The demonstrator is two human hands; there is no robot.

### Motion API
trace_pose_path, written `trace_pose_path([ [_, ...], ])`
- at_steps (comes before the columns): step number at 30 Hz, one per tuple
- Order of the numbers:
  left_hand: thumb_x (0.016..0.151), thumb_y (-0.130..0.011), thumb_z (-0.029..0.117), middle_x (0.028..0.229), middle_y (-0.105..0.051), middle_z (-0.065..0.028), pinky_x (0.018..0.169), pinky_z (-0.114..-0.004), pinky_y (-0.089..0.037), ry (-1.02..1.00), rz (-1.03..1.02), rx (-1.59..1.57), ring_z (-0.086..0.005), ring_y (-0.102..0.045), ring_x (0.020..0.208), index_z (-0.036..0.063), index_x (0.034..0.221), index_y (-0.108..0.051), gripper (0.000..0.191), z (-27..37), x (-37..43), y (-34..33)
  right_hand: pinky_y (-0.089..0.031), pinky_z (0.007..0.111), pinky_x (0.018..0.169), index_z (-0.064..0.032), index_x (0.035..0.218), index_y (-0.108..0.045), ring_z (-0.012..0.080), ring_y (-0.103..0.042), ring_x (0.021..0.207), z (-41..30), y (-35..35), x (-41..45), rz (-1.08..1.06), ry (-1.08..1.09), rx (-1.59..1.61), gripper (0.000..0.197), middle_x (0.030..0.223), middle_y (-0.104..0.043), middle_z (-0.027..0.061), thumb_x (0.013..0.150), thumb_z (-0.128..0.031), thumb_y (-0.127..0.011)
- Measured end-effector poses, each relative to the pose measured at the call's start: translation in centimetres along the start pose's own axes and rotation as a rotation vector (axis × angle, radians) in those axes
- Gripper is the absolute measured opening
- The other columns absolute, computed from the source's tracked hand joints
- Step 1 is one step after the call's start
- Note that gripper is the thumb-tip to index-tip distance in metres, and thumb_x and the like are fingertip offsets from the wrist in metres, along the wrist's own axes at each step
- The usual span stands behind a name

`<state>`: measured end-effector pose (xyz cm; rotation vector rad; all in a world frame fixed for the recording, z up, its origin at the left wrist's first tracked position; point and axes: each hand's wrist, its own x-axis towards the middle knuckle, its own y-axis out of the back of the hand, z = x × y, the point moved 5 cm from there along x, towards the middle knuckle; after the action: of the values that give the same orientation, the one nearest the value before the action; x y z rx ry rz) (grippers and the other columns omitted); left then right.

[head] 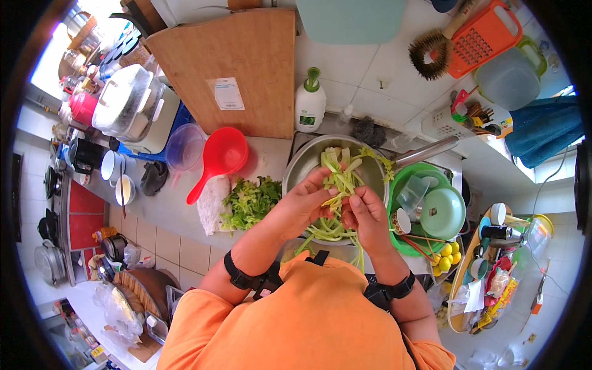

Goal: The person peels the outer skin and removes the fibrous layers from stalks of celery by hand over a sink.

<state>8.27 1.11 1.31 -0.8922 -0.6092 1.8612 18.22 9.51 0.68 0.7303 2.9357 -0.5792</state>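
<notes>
Over a stainless steel bowl (296,162), my left hand (303,199) is closed around a bunch of pale green celery stalks (341,171). My right hand (369,215) pinches the lower part of the same bunch, its fingertips close to those of my left hand. Further stalks lie in the bowl beneath my hands, and some hang over its near rim. A leafy sprig rests by the bowl's right rim. Left of the bowl, a heap of celery leaves (254,201) lies beside a white cloth (214,203).
A red ladle (225,155) and a clear plastic bowl (186,147) stand to the left. A wooden board (240,69) leans at the back beside a pump bottle (311,104). On the right, a green basin (397,240) holds bowls and chopsticks, with yellow fruit (445,259) nearby.
</notes>
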Motion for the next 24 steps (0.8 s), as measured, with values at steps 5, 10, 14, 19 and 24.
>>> trace_pose_path([
  [5,0.092,-0.054,0.017,0.095,-0.06,-0.0018,0.064,-0.023,-0.047,-0.026,0.035,0.188,-0.0091,-0.055,0.077,0.0033,0.103,-0.053,0.018,-0.7,-0.1,1.6,-0.033,0.02,0.048,-0.0048,0.088,-0.05,0.0057,-0.039,0.052,0.0,-0.2,-0.3,0.011,-0.018,-0.041,0.02,0.064,-0.047,-0.0007,0.097,-0.022,-0.046],
  [10,0.087,-0.062,0.012,0.089,-0.06,-0.0011,0.064,-0.022,-0.046,-0.081,0.046,0.503,-0.0081,-0.055,0.073,0.002,0.099,-0.055,0.017,0.0,-0.2,1.1,-0.031,0.019,0.047,-0.0046,0.086,-0.051,0.0053,-0.039,0.051,-0.4,-0.6,-0.6,0.02,0.012,-0.125,0.021,0.063,-0.046,-0.0012,0.096,-0.023,-0.047],
  [14,0.084,-0.066,0.013,0.085,-0.061,-0.0015,0.063,-0.022,-0.046,-0.071,0.062,0.6,-0.0067,-0.055,0.07,0.0005,0.095,-0.056,0.019,0.2,-0.6,1.5,-0.03,0.02,0.047,-0.0035,0.085,-0.051,0.0035,-0.037,0.052,-0.4,-0.9,-0.7,0.008,0.007,-0.211,0.019,0.063,-0.045,-0.0025,0.096,-0.019,-0.046],
  [19,0.083,-0.067,0.015,0.082,-0.062,-0.0019,0.06,-0.022,-0.046,-0.038,0.073,0.69,-0.0061,-0.055,0.067,-0.0008,0.094,-0.057,0.022,0.9,-1.2,1.2,-0.028,0.02,0.047,-0.0036,0.084,-0.049,0.0015,-0.033,0.055,-0.1,-0.6,-0.7,0.002,0.015,-0.323,0.013,0.063,-0.041,-0.0048,0.094,-0.013,-0.049],
  [24,0.083,-0.065,0.01,0.078,-0.06,0.0,0.059,-0.021,-0.045,-0.132,0.06,0.735,-0.0045,-0.053,0.067,-0.0013,0.093,-0.058,0.017,1.1,-1.5,1.6,-0.029,0.022,0.046,-0.0022,0.08,-0.049,0.0025,-0.033,0.055,0.1,-1.1,-0.5,-0.008,0.039,-0.433,0.012,0.06,-0.04,-0.0037,0.089,-0.01,-0.054],
])
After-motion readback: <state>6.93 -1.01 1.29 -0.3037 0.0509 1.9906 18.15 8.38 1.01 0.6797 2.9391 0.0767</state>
